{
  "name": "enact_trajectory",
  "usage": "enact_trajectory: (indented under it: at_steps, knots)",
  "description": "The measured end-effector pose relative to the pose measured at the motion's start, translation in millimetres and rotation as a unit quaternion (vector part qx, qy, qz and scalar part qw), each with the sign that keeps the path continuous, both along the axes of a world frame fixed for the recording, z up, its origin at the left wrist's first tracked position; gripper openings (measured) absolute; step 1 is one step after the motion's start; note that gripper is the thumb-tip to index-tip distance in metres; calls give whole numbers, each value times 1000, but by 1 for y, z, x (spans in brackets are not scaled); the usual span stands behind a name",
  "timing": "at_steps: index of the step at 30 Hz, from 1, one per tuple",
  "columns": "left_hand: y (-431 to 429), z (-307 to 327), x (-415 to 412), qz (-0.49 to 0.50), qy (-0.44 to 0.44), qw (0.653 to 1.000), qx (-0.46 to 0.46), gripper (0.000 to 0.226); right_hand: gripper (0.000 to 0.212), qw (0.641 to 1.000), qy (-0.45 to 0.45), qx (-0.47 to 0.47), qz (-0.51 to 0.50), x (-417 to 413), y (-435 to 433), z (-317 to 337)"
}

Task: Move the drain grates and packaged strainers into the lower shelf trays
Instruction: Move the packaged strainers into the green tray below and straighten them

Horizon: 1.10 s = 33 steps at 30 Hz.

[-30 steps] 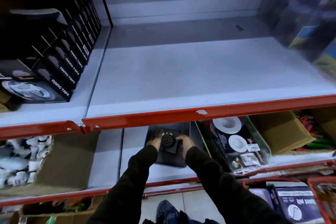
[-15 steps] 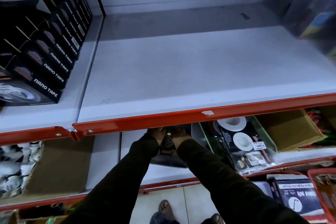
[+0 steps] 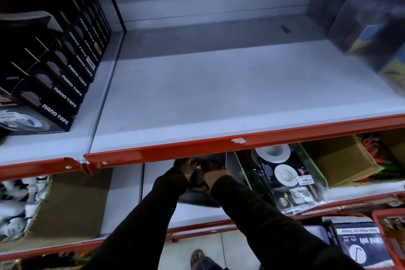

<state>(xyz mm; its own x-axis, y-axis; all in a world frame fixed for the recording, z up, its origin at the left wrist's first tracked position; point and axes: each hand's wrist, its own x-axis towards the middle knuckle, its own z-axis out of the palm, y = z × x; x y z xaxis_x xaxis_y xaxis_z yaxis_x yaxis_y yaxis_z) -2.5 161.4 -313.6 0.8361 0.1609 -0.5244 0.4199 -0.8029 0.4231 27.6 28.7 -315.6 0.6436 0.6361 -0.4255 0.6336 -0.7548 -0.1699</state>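
Observation:
A dark perforated drain grate (image 3: 198, 178) sits between my two hands, over a dark flat tray (image 3: 198, 200) on the lower shelf. My left hand (image 3: 185, 167) grips its left side and my right hand (image 3: 213, 171) grips its right side. The red front rail (image 3: 219, 148) of the upper shelf hides my fingertips and the far end of the tray. To the right, a clear tray (image 3: 315, 173) holds packaged white strainers (image 3: 285, 174) on black cards.
The upper white shelf (image 3: 219, 90) is bare in the middle. Black Nano Tape boxes (image 3: 54, 85) line its left side; blurred packs stand at its right. Cardboard boxes (image 3: 341, 160) sit on the lower shelf right and another (image 3: 70, 201) at left. Below is floor tile and my foot (image 3: 201, 260).
Both hands have pushed the drain grate further back under the upper shelf, above the dark tray. The camera has come closer and lower.

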Motion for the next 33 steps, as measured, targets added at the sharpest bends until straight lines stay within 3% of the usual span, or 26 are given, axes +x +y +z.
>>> enact_trajectory:
  at_steps: [3, 5, 8, 11, 13, 15, 17, 20, 24, 28, 30, 33]
  knots:
    - [-6, 5, -3, -124, 18, 984, 126, 76, 109, 996, -52, -45, 55, 2, -9, -1]
    - [-15, 6, -10, -130, -15, 977, 171, 67, 108, 995, -71, -41, 57, 5, -21, 5]
    - [-42, 12, -15, -90, -137, 963, 214, 65, 88, 994, -85, 62, 13, 8, -61, 24]
    - [-81, 39, -8, 20, -101, 985, 135, 56, 67, 979, -127, 144, -74, 15, -103, 45]
    - [-122, 51, 1, 58, -155, 980, 109, 53, 57, 964, -125, 174, -156, 24, -145, 52]
    - [-169, 55, 7, 92, -200, 973, 73, 51, 55, 957, -90, 140, -238, 35, -190, 54]
    - [-212, 50, 13, 157, -168, 973, -12, 47, 59, 949, -40, 91, -301, 47, -230, 50]
    - [-252, 30, 23, 273, -103, 944, -155, 52, 60, 919, 82, 123, -366, 64, -263, 28]
    - [-267, 14, 33, 436, -14, 874, -214, 59, 59, 879, 217, 168, -390, 75, -263, 5]
    - [-264, 12, 46, 493, -63, 820, -284, 58, 53, 857, 230, 228, -401, 92, -250, 3]
    - [-258, 12, 51, 483, -82, 826, -279, 64, 45, 870, 208, 228, -384, 101, -246, 4]
    - [-256, 12, 49, 445, -74, 864, -225, 67, 48, 897, 185, 204, -345, 103, -245, 0]
